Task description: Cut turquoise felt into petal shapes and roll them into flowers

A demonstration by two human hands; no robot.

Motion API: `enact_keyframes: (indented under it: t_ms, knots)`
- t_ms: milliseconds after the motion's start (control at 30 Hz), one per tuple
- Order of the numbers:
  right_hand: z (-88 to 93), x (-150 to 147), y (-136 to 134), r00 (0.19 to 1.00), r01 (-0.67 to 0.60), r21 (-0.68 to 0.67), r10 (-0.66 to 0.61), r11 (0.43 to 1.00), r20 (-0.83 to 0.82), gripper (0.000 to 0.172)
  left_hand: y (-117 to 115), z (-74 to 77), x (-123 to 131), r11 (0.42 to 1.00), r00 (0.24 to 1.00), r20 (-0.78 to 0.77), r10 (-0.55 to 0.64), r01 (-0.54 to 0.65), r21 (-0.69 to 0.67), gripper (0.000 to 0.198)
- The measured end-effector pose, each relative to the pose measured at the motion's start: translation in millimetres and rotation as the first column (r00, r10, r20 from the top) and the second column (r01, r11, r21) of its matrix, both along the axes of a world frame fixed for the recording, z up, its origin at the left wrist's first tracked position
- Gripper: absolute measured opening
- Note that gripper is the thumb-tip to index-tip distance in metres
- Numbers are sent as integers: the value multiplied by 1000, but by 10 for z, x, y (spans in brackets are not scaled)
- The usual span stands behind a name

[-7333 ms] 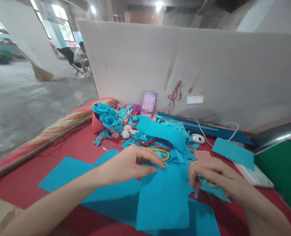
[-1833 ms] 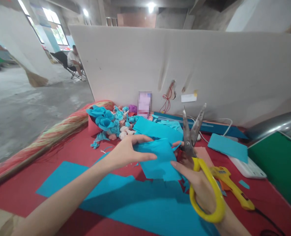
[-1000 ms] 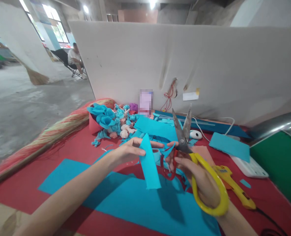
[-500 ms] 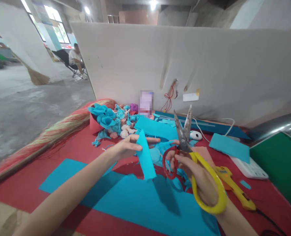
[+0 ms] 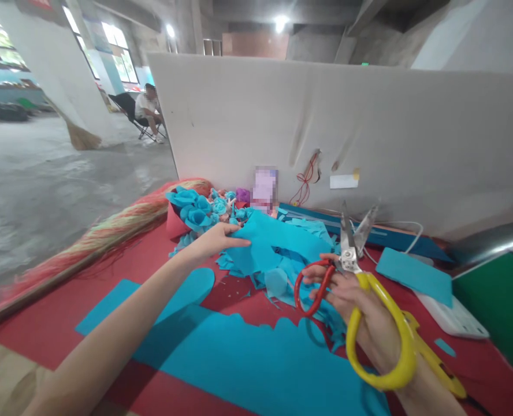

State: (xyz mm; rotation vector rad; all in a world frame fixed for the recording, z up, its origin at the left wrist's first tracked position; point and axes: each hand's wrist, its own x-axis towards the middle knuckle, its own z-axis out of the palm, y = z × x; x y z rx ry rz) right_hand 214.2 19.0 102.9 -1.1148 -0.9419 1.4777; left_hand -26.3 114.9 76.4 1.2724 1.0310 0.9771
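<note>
My left hand (image 5: 224, 240) is closed at the near-left edge of a piece of bright blue paper (image 5: 253, 254), pinching it between thumb and fingers. This paper overlaps other blue paper behind it, so its far outline is hard to make out. My right hand (image 5: 347, 294) holds large scissors (image 5: 380, 341) with one red and one yellow handle. Their metal blades point up and stand apart, with no paper between them. Below both hands lies a big blue sheet (image 5: 239, 358) with a scalloped far edge. A rounded blue piece (image 5: 191, 292) is near my left forearm.
Blue paper flowers (image 5: 189, 205) and scraps crowd the back of the red tabletop (image 5: 122, 390). A yellow glue gun (image 5: 438, 361) lies beside my right wrist. A folded blue stack (image 5: 415, 274) rests on a white device. The white board (image 5: 239, 115) stands behind; a straw broom (image 5: 122, 228) lies left.
My left hand has moved slightly up and left, and the narrow strip it held upright now lies back toward the pile. The scissors have shifted right, blades still apart. The view has tilted a little.
</note>
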Motion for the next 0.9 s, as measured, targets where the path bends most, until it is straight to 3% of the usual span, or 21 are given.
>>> enact_keyframes:
  t_ms: [100,167,267,367,433,567,900]
  knots:
    - [4,15,-28,997,-72,23,73,997,-30,38,9,-2,38,999,991,130,23,-16,-52,26]
    - [14,31,-50,974,-220,7,220,975,-46,33,17,-1,57,995,973,221,70,-54,-81,26]
    - [18,56,-62,869,-489,-53,482,871,-106,27,21,8,80,988,937,326,127,-92,-122,19]
    - [13,63,-58,768,-638,-110,621,762,-155,26,17,22,101,984,906,397,149,-95,-152,11]
    - [14,55,-62,751,-659,-142,640,738,-162,23,14,25,113,982,890,428,155,-91,-167,7]
    - [30,23,-79,761,-648,-148,631,747,-148,23,3,22,128,983,871,472,137,-61,-174,6]
    - [66,54,-52,753,-658,-164,648,735,-113,29,-87,61,159,991,868,496,-4,70,-114,15]
